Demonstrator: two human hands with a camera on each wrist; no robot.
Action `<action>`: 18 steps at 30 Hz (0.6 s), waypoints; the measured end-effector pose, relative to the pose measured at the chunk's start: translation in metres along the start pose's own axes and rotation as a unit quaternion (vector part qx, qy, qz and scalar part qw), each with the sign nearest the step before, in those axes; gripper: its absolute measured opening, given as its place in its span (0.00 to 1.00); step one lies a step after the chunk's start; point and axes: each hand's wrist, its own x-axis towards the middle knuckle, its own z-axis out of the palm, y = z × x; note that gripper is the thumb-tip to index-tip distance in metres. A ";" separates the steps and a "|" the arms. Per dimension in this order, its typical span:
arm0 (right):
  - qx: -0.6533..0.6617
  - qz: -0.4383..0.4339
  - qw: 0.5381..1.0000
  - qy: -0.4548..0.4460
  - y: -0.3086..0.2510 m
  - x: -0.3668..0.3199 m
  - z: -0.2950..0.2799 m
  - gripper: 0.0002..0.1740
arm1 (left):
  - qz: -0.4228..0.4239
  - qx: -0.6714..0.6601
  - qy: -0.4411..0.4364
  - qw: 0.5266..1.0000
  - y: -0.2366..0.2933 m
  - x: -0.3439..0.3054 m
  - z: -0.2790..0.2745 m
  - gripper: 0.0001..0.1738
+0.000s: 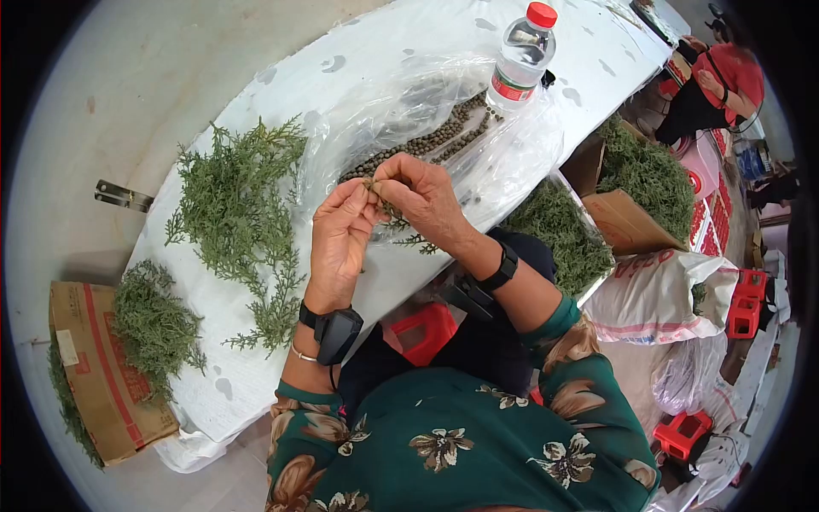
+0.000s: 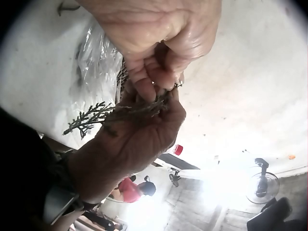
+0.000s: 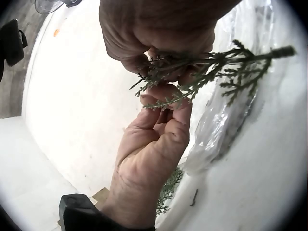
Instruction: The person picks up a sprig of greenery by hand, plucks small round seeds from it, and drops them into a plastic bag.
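Both hands meet above a clear plastic bag (image 1: 444,111) that holds several small brown-green berries (image 1: 426,141). My left hand (image 1: 360,194) and right hand (image 1: 381,177) pinch a green conifer sprig (image 1: 411,237) between fingertips and thumbs. In the left wrist view the left hand (image 2: 154,82) comes in from the top and the right hand (image 2: 166,103) from below, with the sprig (image 2: 94,116) trailing left. From the right wrist camera, the right hand (image 3: 154,62) grips the sprig (image 3: 226,67) and the left hand (image 3: 168,103) touches its lower twigs.
A heap of green sprigs (image 1: 239,205) lies on the white table (image 1: 281,85) to the left. A water bottle (image 1: 522,55) stands behind the bag. Cardboard boxes of sprigs (image 1: 94,367) (image 1: 640,183), a sack (image 1: 661,294), red stools (image 1: 422,331) and another person (image 1: 721,85) surround the table.
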 end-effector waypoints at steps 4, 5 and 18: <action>0.005 -0.004 1.000 -0.001 0.002 0.000 -0.001 0.02 | 0.010 0.006 0.012 1.000 -0.001 0.000 0.002 0.09; 0.000 -0.007 1.000 -0.002 0.002 0.000 -0.001 0.03 | 0.010 0.009 0.011 1.000 -0.001 0.000 0.001 0.09; -0.018 -0.017 1.000 -0.002 0.005 -0.002 -0.002 0.03 | 0.012 0.037 0.015 0.999 0.000 -0.002 0.005 0.08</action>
